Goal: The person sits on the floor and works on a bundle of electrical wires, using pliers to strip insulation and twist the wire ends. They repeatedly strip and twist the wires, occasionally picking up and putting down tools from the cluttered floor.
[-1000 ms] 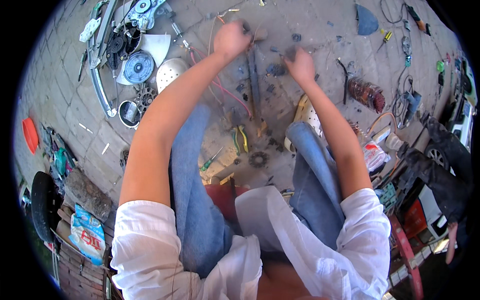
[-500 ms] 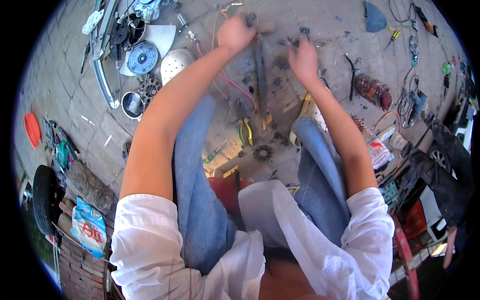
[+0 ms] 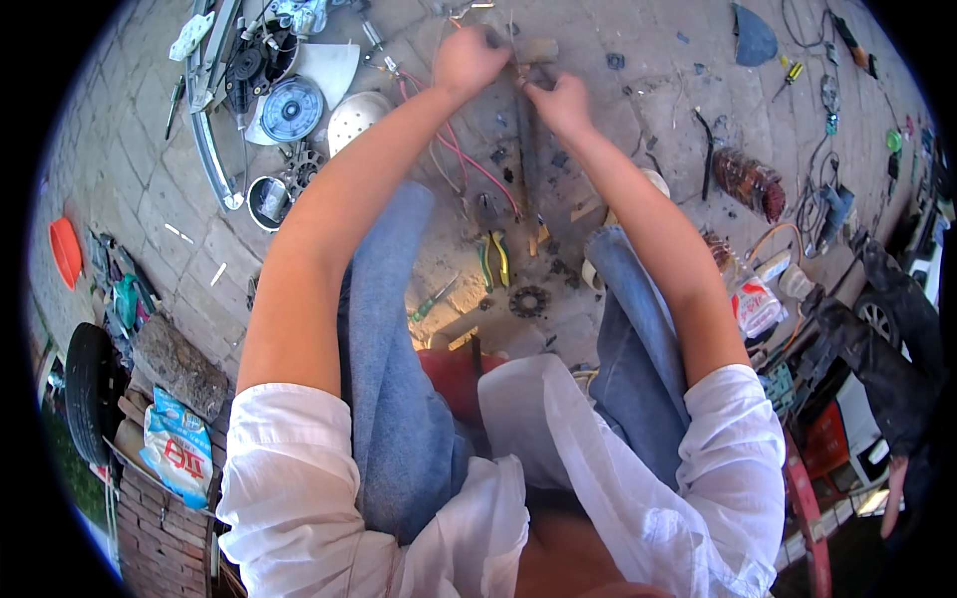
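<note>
My left hand point(image 3: 469, 60) is closed at the top middle, beside a tan block-like piece point(image 3: 538, 51). Its fingertips are mostly hidden, so what it grips cannot be made out. My right hand point(image 3: 561, 106) is pinched near it, thumb and fingers together over the upper end of a long dark bar point(image 3: 526, 159) on the ground. Anything in that pinch is too small to name. Red wires point(image 3: 480, 173) run below my left hand. Nearer my legs lie yellow-and-green-handled pliers point(image 3: 494, 261), a screwdriver point(image 3: 434, 299) and a dark toothed ring point(image 3: 529, 301).
At left are a blue round wheel point(image 3: 291, 111), a curved metal rail point(image 3: 210, 154) and a white cup point(image 3: 267, 202). At right lie a copper-coloured coil point(image 3: 748, 184), a black strip point(image 3: 707, 140), a yellow screwdriver point(image 3: 788, 80) and cables. Dark scraps litter the paving.
My right hand has moved left, from beside a small dark square piece to close by my left hand, and its fingers have come together. That square piece stays on the ground. My left hand has barely moved.
</note>
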